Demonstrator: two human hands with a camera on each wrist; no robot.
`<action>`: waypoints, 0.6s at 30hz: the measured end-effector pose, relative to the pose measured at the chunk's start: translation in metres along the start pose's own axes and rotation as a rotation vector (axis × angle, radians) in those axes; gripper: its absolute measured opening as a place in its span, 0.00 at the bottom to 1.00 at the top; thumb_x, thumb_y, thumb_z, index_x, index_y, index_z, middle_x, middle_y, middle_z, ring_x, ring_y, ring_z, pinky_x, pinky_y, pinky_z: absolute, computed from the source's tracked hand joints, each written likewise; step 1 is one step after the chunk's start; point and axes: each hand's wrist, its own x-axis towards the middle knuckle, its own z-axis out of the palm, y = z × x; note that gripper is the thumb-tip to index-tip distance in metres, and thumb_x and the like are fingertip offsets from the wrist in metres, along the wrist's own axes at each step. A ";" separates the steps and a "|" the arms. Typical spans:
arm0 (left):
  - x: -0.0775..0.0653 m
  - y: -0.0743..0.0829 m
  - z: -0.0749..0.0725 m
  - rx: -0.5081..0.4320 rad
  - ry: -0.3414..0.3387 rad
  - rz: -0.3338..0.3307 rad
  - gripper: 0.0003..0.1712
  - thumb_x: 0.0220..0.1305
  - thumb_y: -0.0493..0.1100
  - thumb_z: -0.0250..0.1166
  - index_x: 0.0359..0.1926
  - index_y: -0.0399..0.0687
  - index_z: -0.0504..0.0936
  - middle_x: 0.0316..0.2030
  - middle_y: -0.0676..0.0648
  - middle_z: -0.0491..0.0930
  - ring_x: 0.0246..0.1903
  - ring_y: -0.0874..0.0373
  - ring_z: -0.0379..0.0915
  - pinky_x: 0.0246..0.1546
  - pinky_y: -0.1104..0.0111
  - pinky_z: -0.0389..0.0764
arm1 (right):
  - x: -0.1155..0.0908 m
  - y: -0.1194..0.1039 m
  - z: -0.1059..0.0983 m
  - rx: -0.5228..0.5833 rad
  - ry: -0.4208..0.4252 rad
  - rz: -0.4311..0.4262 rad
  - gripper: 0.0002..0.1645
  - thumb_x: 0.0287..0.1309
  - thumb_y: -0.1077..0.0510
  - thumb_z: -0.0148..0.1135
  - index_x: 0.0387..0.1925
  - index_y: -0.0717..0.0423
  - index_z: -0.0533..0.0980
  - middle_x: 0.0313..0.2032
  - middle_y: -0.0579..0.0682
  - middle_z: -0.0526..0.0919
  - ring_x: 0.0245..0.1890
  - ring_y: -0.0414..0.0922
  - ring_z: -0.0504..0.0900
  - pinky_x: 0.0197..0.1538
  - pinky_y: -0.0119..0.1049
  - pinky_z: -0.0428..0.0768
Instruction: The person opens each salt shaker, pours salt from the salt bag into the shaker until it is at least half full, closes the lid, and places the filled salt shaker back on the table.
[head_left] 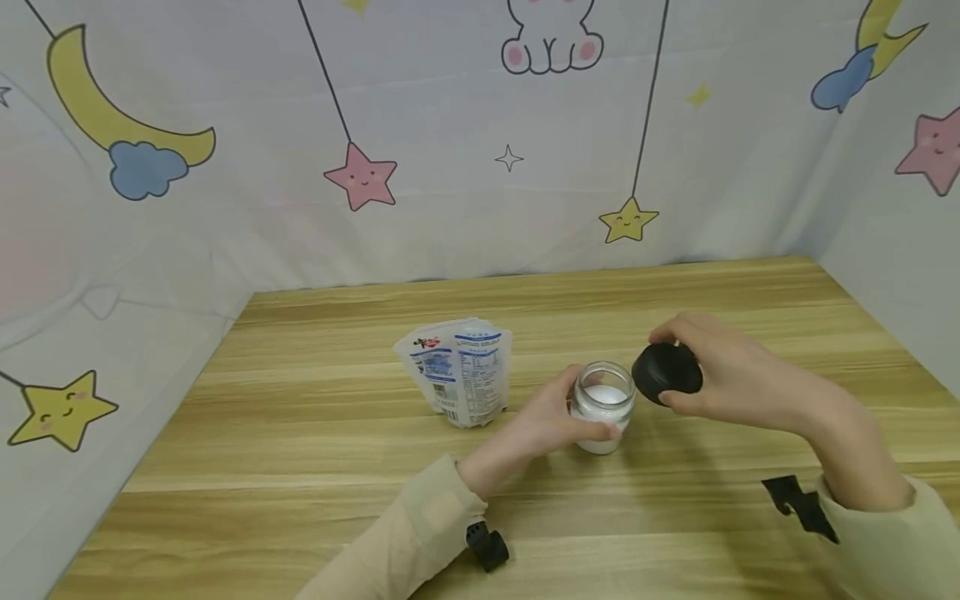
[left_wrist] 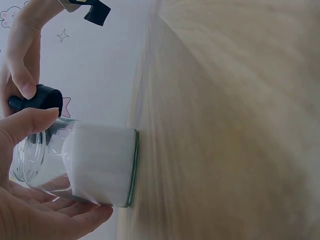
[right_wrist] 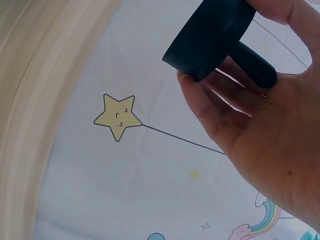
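Observation:
My left hand [head_left: 551, 417] grips a clear glass jar [head_left: 602, 410], thumb on one side and fingers round the other. The jar is upright, uncovered, and partly filled with something white [left_wrist: 102, 162]. Its base is at the tabletop; I cannot tell if it touches. Just to the right, my right hand [head_left: 727, 375] holds a black lid [head_left: 666, 373] tilted beside the jar's mouth, apart from it. In the right wrist view the lid [right_wrist: 210, 42] shows a wide round cap with a stubby stem pointing toward the palm.
A whitish plastic pouch [head_left: 468, 375] with blue print stands on the wooden table [head_left: 322, 467], left of the jar. A pale cloth [head_left: 450, 225] printed with stars and moons hangs behind the table. Black wrist devices [head_left: 487, 546] sit at both sleeves.

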 end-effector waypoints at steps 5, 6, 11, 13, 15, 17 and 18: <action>0.000 0.000 -0.001 0.004 -0.008 0.002 0.38 0.48 0.46 0.75 0.61 0.51 0.71 0.51 0.52 0.79 0.51 0.61 0.72 0.56 0.65 0.71 | 0.001 -0.005 -0.001 -0.016 0.048 -0.045 0.31 0.46 0.50 0.74 0.52 0.52 0.72 0.50 0.51 0.77 0.50 0.47 0.76 0.49 0.47 0.77; 0.000 0.000 -0.001 0.002 -0.009 0.002 0.38 0.48 0.46 0.75 0.61 0.51 0.71 0.50 0.52 0.79 0.51 0.61 0.72 0.55 0.66 0.71 | 0.002 -0.007 0.000 -0.020 0.059 -0.062 0.31 0.46 0.50 0.74 0.52 0.52 0.72 0.49 0.50 0.78 0.50 0.46 0.76 0.50 0.47 0.76; 0.000 -0.001 -0.002 -0.008 -0.014 0.009 0.38 0.48 0.46 0.75 0.62 0.52 0.70 0.50 0.52 0.78 0.50 0.61 0.72 0.54 0.66 0.72 | 0.006 -0.012 0.005 -0.028 0.092 -0.132 0.31 0.48 0.50 0.73 0.54 0.53 0.72 0.49 0.48 0.78 0.48 0.44 0.76 0.50 0.46 0.76; 0.001 -0.002 -0.002 -0.008 -0.016 0.009 0.38 0.48 0.47 0.75 0.62 0.53 0.70 0.51 0.52 0.78 0.50 0.61 0.72 0.54 0.66 0.72 | 0.007 -0.013 0.008 -0.027 0.097 -0.140 0.32 0.49 0.50 0.72 0.55 0.54 0.71 0.50 0.48 0.78 0.47 0.42 0.76 0.50 0.45 0.76; 0.000 -0.003 -0.002 -0.009 -0.022 0.008 0.38 0.48 0.47 0.75 0.61 0.54 0.70 0.51 0.52 0.78 0.51 0.61 0.72 0.54 0.66 0.72 | 0.007 -0.014 0.009 -0.022 0.100 -0.145 0.33 0.50 0.50 0.72 0.56 0.54 0.70 0.51 0.48 0.77 0.46 0.41 0.76 0.49 0.43 0.77; 0.001 -0.003 -0.002 -0.017 -0.028 0.005 0.37 0.49 0.47 0.75 0.61 0.55 0.70 0.51 0.52 0.78 0.51 0.60 0.72 0.53 0.65 0.73 | 0.008 -0.015 0.011 -0.015 0.105 -0.152 0.33 0.51 0.50 0.71 0.56 0.55 0.69 0.52 0.48 0.76 0.46 0.41 0.75 0.49 0.43 0.76; 0.001 -0.003 -0.002 -0.018 -0.030 0.001 0.37 0.49 0.47 0.74 0.61 0.55 0.70 0.51 0.52 0.78 0.51 0.60 0.72 0.53 0.65 0.73 | 0.009 -0.016 0.012 -0.013 0.109 -0.159 0.33 0.51 0.50 0.71 0.56 0.55 0.69 0.52 0.48 0.76 0.47 0.41 0.75 0.49 0.43 0.76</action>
